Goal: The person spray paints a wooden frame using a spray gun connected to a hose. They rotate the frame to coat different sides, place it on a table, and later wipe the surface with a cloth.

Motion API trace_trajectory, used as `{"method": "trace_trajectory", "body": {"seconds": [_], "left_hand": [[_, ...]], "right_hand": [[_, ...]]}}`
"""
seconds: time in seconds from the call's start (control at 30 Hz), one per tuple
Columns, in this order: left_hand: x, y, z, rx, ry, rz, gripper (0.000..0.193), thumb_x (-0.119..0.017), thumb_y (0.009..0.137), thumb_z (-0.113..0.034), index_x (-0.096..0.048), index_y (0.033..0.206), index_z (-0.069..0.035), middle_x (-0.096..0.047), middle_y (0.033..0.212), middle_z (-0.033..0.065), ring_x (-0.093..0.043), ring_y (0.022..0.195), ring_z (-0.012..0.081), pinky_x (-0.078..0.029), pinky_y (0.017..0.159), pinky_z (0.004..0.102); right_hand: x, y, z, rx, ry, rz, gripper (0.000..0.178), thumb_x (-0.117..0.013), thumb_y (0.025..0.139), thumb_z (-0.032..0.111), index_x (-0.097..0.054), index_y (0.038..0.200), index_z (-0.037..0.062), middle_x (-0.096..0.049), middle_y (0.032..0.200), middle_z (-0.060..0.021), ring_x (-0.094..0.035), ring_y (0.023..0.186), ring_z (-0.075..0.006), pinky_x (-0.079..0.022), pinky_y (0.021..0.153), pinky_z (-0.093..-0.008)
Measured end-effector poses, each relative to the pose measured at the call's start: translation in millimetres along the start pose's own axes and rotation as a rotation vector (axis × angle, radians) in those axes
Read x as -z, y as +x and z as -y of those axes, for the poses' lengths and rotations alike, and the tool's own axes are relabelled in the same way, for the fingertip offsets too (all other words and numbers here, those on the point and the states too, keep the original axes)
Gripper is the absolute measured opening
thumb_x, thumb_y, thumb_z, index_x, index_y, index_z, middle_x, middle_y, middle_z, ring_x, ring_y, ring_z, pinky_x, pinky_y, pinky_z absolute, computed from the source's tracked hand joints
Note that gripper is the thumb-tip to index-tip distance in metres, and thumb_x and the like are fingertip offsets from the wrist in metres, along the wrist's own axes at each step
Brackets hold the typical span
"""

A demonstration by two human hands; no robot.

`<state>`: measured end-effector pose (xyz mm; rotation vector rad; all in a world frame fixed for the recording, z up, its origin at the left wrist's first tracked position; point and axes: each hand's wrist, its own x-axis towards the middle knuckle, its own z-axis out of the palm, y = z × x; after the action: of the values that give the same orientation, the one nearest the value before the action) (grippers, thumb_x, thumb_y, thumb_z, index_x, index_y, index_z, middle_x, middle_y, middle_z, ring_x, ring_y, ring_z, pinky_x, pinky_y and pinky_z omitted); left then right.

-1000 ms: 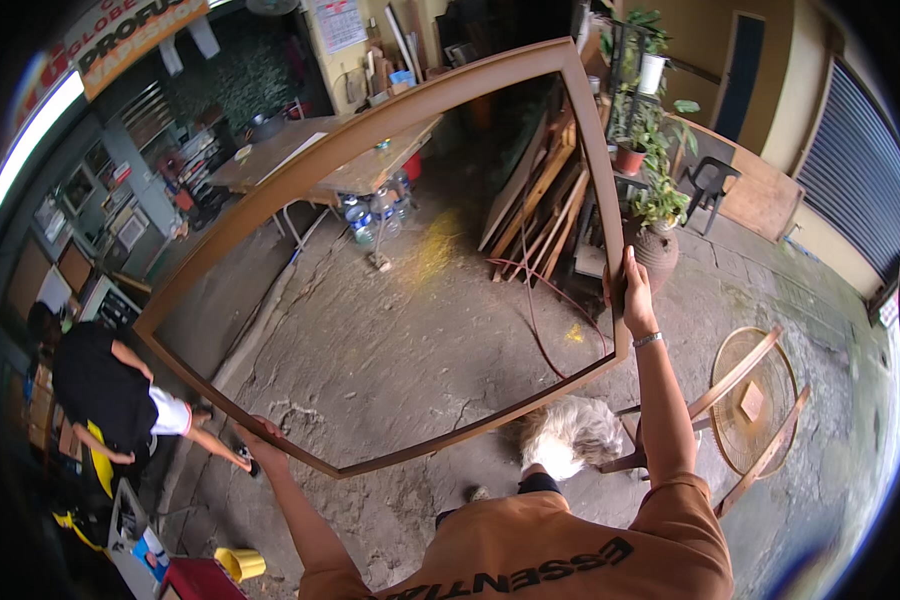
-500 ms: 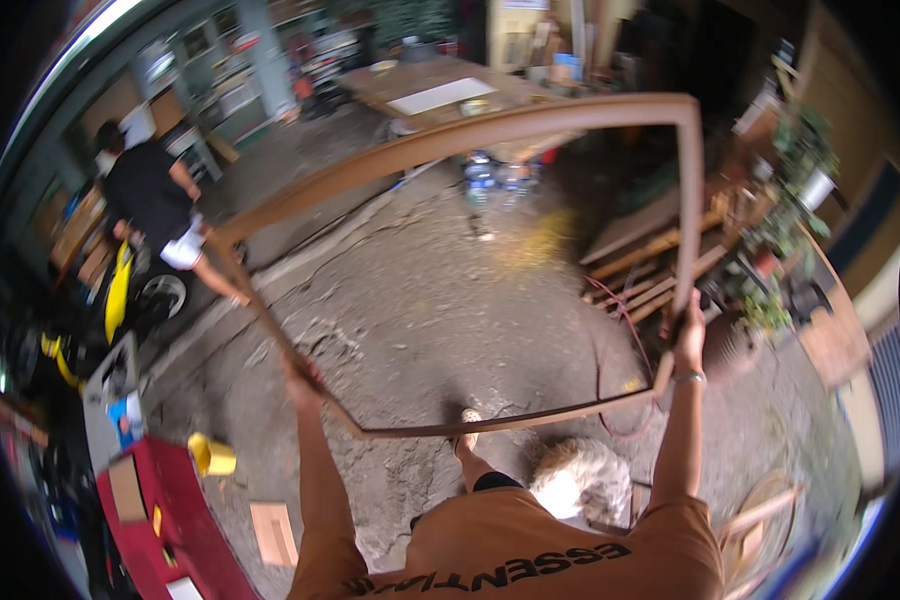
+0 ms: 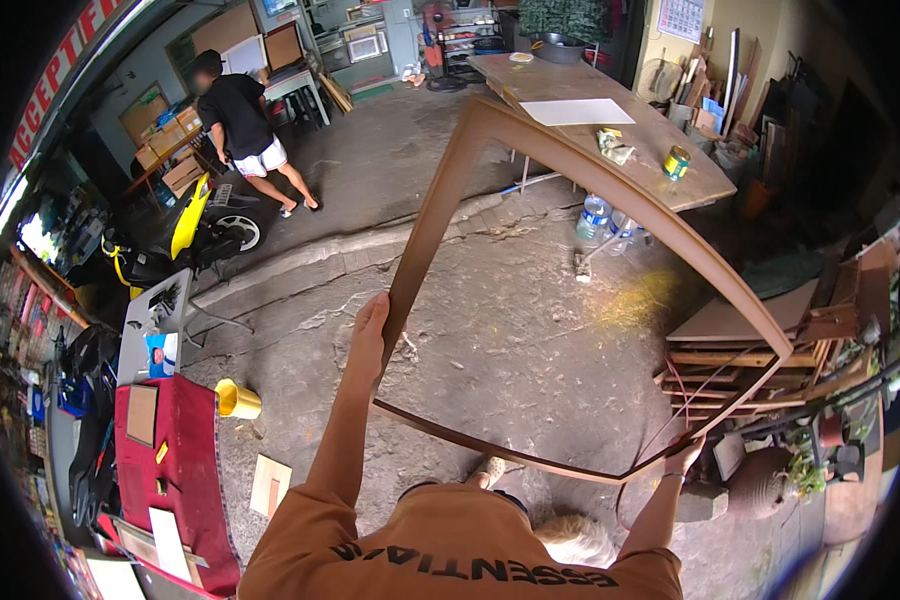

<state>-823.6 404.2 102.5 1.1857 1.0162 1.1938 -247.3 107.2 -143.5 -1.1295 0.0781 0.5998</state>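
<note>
A large brown rectangular frame point(image 3: 425, 240), open in the middle and probably wooden, is held up in front of me at a slant. My left hand point(image 3: 372, 318) is closed round its left side. Down at the right, my right hand point(image 3: 684, 458) grips the near right edge, its fingers partly hidden by the frame. Through the opening show the concrete floor point(image 3: 490, 340), plastic water bottles point(image 3: 592, 218) and part of a wooden table point(image 3: 660, 125) bearing a white sheet point(image 3: 577, 112) and a can point(image 3: 676, 162).
Stacked planks point(image 3: 735, 335) lie close by the frame's right corner, near a round pot point(image 3: 762, 484). On the left are a red-covered table point(image 3: 195, 440), a yellow bucket point(image 3: 238, 399) and a yellow-black motorbike point(image 3: 188, 225). A person point(image 3: 240, 120) walks farther back. A pale furry animal point(image 3: 575, 540) is beside me.
The frame has turned clockwise: its far left corner has swung up and right, its right side down toward me. Both hands keep hold. The other person has taken a step, and my view has shifted.
</note>
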Motion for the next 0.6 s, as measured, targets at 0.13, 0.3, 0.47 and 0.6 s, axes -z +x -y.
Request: {"method": "trace_trajectory", "body": {"seconds": [0.13,0.3,0.47,0.6], "left_hand": [[-2.7,14.3,-16.8,-0.025,0.003,-0.089,0.041,-0.042,0.102,-0.042,-0.06,0.09,-0.007,-0.052,0.07,-0.0023,-0.047,0.062,0.0058,-0.038,0.058,0.0221],[45.9,15.1,-18.5,-0.092,0.002,-0.18,0.046,-0.04,0.102,-0.046,-0.06,0.093,-0.005,-0.058,0.073,0.0011,-0.051,0.062,0.01,-0.04,0.059,0.0246],[103.2,0.7,-16.4,-0.156,-0.027,-0.349,0.049,-0.039,0.101,-0.049,-0.06,0.095,-0.004,-0.059,0.074,0.0028,-0.052,0.063,0.0108,-0.042,0.059,0.0254],[131.7,-10.0,-24.8,-0.176,-0.02,-0.522,0.05,-0.04,0.1,-0.049,-0.06,0.097,-0.004,-0.06,0.075,0.0032,-0.053,0.063,0.0102,-0.042,0.058,0.0242]], "right_hand": [[-45.8,18.3,-22.1,-0.097,0.078,-0.016,0.05,-0.036,0.097,0.051,-0.05,0.067,0.0136,-0.045,0.052,-0.0011,-0.043,0.041,-0.0149,-0.034,0.038,-0.0278],[-126.2,51.8,-56.2,-0.062,0.075,0.117,0.048,-0.038,0.097,0.05,-0.053,0.072,0.0125,-0.048,0.055,-0.0018,-0.044,0.043,-0.015,-0.035,0.04,-0.0275],[-228.9,79.7,-87.4,-0.133,0.021,0.339,0.046,-0.038,0.098,0.049,-0.052,0.075,0.0121,-0.051,0.059,-0.003,-0.046,0.045,-0.0164,-0.037,0.042,-0.0297],[-322.9,92.3,-110.4,-0.205,-0.071,0.465,0.049,-0.034,0.098,0.049,-0.053,0.074,0.0101,-0.051,0.058,-0.0042,-0.048,0.047,-0.0179,-0.038,0.042,-0.0302]]}}
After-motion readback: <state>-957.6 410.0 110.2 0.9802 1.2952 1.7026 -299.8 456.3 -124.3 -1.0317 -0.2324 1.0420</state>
